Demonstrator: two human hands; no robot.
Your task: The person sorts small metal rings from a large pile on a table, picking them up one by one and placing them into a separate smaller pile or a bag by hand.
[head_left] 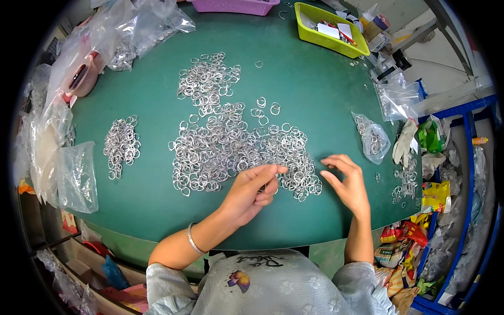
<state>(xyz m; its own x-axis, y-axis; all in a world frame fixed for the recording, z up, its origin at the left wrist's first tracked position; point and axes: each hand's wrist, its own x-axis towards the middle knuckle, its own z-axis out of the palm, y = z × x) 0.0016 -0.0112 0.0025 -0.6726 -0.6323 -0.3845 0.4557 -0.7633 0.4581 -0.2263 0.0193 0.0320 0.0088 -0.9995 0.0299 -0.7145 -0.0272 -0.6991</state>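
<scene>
A large heap of silvery metal rings spreads over the middle of the green table. At the heap's near edge, my left hand is closed, its thumb and index finger pressed together and pointing right. Whatever it may hold is too small to make out. Right of the heap hovers my right hand, thumb and fingers apart, with nothing visible between them. A smaller pile of rings lies to the left. Several loose rings are scattered just beyond the heap.
A yellow-green basket and a purple basket stand at the far edge. Clear plastic bags crowd the left side. To the right lie a bag of rings, a glove and more rings, beside a blue rack.
</scene>
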